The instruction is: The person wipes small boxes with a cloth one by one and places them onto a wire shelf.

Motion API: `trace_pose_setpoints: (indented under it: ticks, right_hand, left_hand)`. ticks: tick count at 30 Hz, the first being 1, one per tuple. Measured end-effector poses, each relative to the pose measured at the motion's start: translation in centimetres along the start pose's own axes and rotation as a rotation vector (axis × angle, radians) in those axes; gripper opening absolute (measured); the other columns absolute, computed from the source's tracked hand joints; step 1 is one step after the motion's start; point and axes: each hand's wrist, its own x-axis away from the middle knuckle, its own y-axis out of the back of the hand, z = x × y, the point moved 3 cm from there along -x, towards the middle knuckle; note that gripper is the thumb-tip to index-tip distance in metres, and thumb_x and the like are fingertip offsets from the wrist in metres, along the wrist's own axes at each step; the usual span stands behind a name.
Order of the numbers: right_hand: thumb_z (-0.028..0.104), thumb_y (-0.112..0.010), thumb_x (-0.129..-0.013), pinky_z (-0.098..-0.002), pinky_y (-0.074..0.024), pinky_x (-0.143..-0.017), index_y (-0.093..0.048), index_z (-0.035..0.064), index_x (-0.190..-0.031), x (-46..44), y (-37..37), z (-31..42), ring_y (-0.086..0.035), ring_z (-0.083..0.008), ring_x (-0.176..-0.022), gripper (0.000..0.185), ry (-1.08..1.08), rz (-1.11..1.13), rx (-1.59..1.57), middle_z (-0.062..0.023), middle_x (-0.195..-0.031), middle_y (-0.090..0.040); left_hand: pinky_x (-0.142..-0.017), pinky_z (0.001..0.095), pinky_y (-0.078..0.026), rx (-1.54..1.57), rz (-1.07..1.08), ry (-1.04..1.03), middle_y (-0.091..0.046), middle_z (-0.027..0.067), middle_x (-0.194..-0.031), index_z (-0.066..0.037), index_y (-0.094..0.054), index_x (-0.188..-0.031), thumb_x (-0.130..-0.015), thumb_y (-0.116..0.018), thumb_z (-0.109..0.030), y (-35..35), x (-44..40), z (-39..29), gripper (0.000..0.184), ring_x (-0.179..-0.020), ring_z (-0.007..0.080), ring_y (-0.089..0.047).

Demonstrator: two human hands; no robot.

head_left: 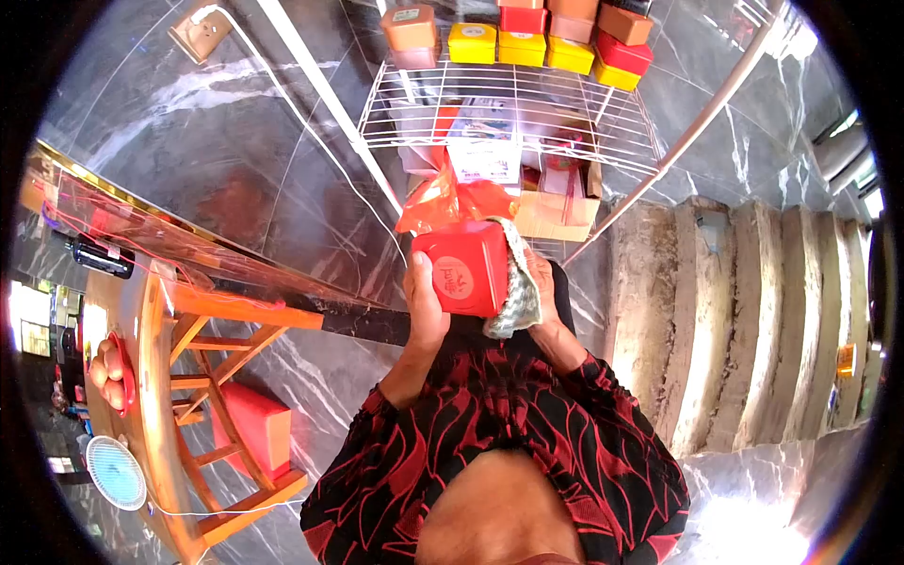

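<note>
A red box (461, 242) with rounded corners and a round printed emblem is held up in front of my body. My left hand (426, 303) is closed around its left side, the thumb lying along the near edge. On the opposite side, my right hand (543, 290) is closed on a patterned greenish-white cloth (517, 306), which is pressed against the box's right side. The cloth partly hides that side and some of my right fingers. Just beyond the box is a shiny orange-red plastic bag (461, 201).
Ahead stands a white wire shelf (513, 125) with yellow, red and copper boxes (521, 47) on top and a cardboard box (556, 215) below. Concrete steps (692, 330) rise at right. To the left are a wooden stool (221, 377), a red carton (268, 428) and a trailing white cable (292, 105).
</note>
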Motion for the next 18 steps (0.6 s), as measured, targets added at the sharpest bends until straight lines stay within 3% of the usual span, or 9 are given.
trace_pose_setpoints:
  ticks: [2,3,4,6,7,9,12,15,18]
  right_hand:
    - [0.029,-0.046,-0.097,-0.0243,-0.0507,-0.069,-0.059,0.0024,-0.114,-0.6,0.8,0.1,-0.06,-0.0108,-0.076,0.034,-0.142,-0.076,-0.081,-0.0034,-0.092,-0.064]
    - [0.031,-0.043,-0.097,-0.0286,-0.0521,-0.061,-0.058,0.002,-0.109,-0.7,0.4,1.0,-0.061,-0.0149,-0.067,0.034,-0.169,-0.171,-0.14,-0.0055,-0.086,-0.065]
    - [0.033,-0.043,-0.097,-0.0308,-0.0526,-0.059,-0.058,0.0026,-0.106,-1.2,0.9,1.2,-0.061,-0.0172,-0.065,0.035,-0.24,-0.128,-0.203,-0.0069,-0.083,-0.065]
    - [0.041,-0.04,-0.095,-0.0343,-0.0536,-0.058,-0.057,0.0047,-0.096,-2.1,3.5,2.5,-0.062,-0.0215,-0.063,0.041,-0.311,-0.034,-0.295,-0.0105,-0.078,-0.064]
    - [0.042,-0.04,-0.094,-0.034,-0.0539,-0.058,-0.058,0.0037,-0.099,-2.4,2.9,4.2,-0.062,-0.0217,-0.062,0.042,-0.309,0.001,-0.391,-0.01,-0.076,-0.063]
    - [0.042,-0.038,-0.095,-0.0344,-0.054,-0.057,-0.058,0.0021,-0.103,-3.8,2.4,7.7,-0.062,-0.0223,-0.061,0.045,-0.118,-0.245,-0.278,-0.0109,-0.078,-0.064]
    - [0.032,-0.04,-0.094,-0.0314,-0.0537,-0.054,-0.057,-0.0015,-0.107,-7.5,4.3,11.6,-0.061,-0.0212,-0.06,0.04,0.144,-0.077,-0.092,-0.0124,-0.084,-0.064]
    - [0.028,-0.041,-0.095,-0.0283,-0.0504,-0.05,-0.06,0.0004,-0.097,-12.0,7.5,13.9,-0.058,-0.0166,-0.054,0.033,0.273,-0.24,0.128,-0.0072,-0.072,-0.062]
    - [0.029,-0.049,-0.093,-0.0256,-0.0405,-0.049,-0.063,0.0023,-0.08,-16.4,9.7,15.0,-0.048,-0.0084,-0.055,0.033,0.54,-0.317,0.328,0.0015,-0.066,-0.055]
  left_hand:
    - [-0.09,0.0314,-0.044,0.161,0.011,0.064,-0.057,0.0078,-0.115,-0.004,-0.05,-0.12,-0.097,-0.041,-0.038,-0.8,-0.5,-1.2,0.042,-0.105,0.0152,-0.054]
    - [-0.093,0.0333,-0.043,0.242,-0.043,0.16,-0.055,0.0082,-0.121,-0.004,-0.048,-0.124,-0.096,-0.042,-0.041,-1.2,-0.7,-2.0,0.046,-0.11,0.017,-0.053]
    - [-0.097,0.0352,-0.042,0.324,-0.096,0.256,-0.053,0.0087,-0.126,-0.005,-0.046,-0.128,-0.095,-0.044,-0.043,-1.2,-1.0,-2.5,0.051,-0.116,0.0188,-0.051]
    - [-0.1,0.0418,-0.039,0.445,0.02,0.32,-0.051,0.0078,-0.129,-0.007,-0.043,-0.131,-0.094,-0.045,-0.046,0.8,-2.3,-1.3,0.053,-0.119,0.0216,-0.048]
    - [-0.1,0.0445,-0.038,0.521,0.094,0.357,-0.052,0.0076,-0.129,-0.008,-0.044,-0.13,-0.094,-0.044,-0.045,1.1,-2.7,-1.5,0.051,-0.119,0.0222,-0.048]
    - [-0.1,0.0465,-0.038,0.562,0.11,0.386,-0.052,0.0076,-0.129,-0.009,-0.044,-0.13,-0.094,-0.045,-0.044,1.6,-3.3,-1.7,0.05,-0.119,0.0227,-0.048]
    - [-0.1,0.0495,-0.037,0.577,0.115,0.428,-0.052,0.0077,-0.128,-0.01,-0.043,-0.131,-0.093,-0.048,-0.042,1.3,-4.1,-2.2,0.05,-0.12,0.0239,-0.048]
    - [-0.1,0.0509,-0.036,0.549,0.077,0.455,-0.052,0.0082,-0.128,-0.009,-0.044,-0.13,-0.09,-0.054,-0.036,0.8,-5.2,-2.6,0.05,-0.12,0.0247,-0.047]
    - [-0.101,0.0513,-0.036,0.536,0.124,0.427,-0.052,0.0086,-0.129,-0.008,-0.045,-0.129,-0.089,-0.056,-0.03,-0.2,-6.5,-3.3,0.047,-0.121,0.0249,-0.047]
